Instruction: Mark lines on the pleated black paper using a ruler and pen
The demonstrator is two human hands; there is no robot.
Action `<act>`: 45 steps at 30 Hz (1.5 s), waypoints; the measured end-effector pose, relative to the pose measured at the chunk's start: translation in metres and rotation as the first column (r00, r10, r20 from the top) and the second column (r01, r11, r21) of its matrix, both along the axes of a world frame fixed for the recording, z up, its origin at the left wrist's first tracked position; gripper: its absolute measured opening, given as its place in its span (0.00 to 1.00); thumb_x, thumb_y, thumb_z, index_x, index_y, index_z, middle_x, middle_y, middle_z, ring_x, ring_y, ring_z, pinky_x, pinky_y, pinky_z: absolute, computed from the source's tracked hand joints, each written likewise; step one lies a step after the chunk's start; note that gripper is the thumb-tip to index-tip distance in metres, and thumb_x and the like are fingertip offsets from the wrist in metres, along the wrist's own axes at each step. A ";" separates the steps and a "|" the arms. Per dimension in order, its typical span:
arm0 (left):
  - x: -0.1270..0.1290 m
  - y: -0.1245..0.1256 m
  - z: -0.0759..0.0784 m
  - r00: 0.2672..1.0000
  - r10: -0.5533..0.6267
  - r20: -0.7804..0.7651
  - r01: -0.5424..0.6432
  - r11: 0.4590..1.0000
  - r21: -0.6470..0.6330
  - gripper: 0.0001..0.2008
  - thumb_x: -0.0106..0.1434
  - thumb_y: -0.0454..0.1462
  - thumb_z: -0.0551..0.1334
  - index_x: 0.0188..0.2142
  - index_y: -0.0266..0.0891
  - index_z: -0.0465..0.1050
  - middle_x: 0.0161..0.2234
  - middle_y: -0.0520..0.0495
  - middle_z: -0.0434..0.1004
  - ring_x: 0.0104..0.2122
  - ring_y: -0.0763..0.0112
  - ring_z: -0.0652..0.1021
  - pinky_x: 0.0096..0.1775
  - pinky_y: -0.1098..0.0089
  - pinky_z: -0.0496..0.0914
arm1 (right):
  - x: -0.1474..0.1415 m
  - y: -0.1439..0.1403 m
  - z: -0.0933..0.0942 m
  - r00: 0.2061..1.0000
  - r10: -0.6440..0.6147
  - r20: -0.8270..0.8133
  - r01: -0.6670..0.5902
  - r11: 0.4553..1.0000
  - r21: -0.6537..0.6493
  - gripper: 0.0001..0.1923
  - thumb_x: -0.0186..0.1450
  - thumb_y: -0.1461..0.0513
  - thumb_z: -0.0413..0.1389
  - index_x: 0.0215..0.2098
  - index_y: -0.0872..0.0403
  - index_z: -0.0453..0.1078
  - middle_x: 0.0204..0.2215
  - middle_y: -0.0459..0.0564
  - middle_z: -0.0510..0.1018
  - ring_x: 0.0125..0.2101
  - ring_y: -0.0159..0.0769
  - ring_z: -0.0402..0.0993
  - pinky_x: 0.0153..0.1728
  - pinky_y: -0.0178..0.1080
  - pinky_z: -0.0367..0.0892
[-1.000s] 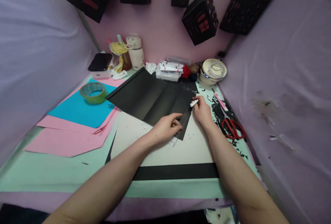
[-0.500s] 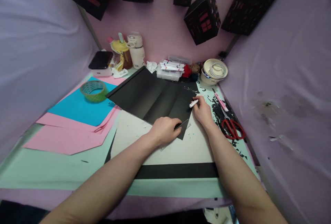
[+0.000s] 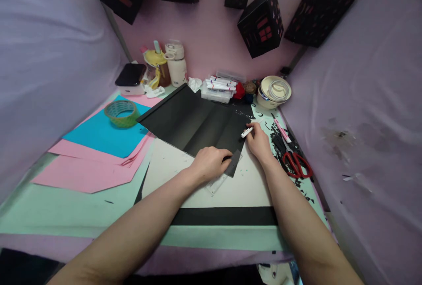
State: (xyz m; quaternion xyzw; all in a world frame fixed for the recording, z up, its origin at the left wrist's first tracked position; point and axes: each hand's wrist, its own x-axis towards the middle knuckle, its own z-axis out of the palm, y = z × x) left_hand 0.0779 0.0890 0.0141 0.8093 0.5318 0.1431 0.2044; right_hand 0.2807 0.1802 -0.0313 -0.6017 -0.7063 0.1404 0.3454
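Plainly, the black sheet (image 3: 178,116) is dark and mostly matte, with soft greyish bands running across its middle and a narrow folded-looking strip along its far left edge; it lies aslant, its near corner over the white board (image 3: 252,188) and its left corner by the green tape roll (image 3: 127,119). Near that close corner the left hand (image 3: 212,162) has its fingers curled and thumb tucked in, pinching the clear ruler (image 3: 217,184), which slants across the sheet's corner and onto the board. At the sheet's right edge the right hand (image 3: 257,140) pinches a slim white tool (image 3: 247,132), its fingertips closed around it. Much of the ruler is covered by the left hand, and its markings are too faint to read; the tool's tip cannot be made out, nor whether it is a pen or a cutter. The sheet's far edge is hard to tell from the dark paper behind it, and the hanging black boxes (image 3: 260,21) are partly cut off above.
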 end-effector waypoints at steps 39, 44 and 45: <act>-0.008 -0.020 -0.020 0.981 -0.190 -0.045 0.195 0.970 0.146 0.19 0.70 0.37 0.51 0.57 0.41 0.67 0.62 0.44 0.64 0.64 0.57 0.59 0.63 0.54 0.51 | 0.002 0.001 -0.002 0.997 0.020 0.069 -0.022 0.999 0.025 0.19 0.59 0.63 0.50 0.49 0.51 0.67 0.43 0.54 0.78 0.40 0.48 0.72 0.44 0.49 0.65; -0.008 -0.019 -0.019 0.980 -0.195 -0.049 0.200 0.972 0.123 0.20 0.70 0.36 0.50 0.59 0.40 0.66 0.63 0.45 0.63 0.64 0.57 0.59 0.63 0.54 0.50 | 0.002 0.002 -0.002 0.997 0.022 0.073 -0.024 0.999 0.021 0.19 0.59 0.64 0.50 0.49 0.51 0.67 0.43 0.53 0.78 0.40 0.47 0.72 0.44 0.49 0.66; -0.008 -0.018 -0.019 0.978 -0.201 -0.053 0.206 0.971 0.121 0.19 0.70 0.36 0.50 0.58 0.40 0.66 0.63 0.45 0.63 0.64 0.57 0.59 0.63 0.54 0.50 | 0.002 0.002 -0.003 0.997 0.023 0.073 -0.025 0.999 0.024 0.19 0.59 0.64 0.50 0.49 0.50 0.67 0.43 0.53 0.78 0.40 0.47 0.72 0.44 0.49 0.66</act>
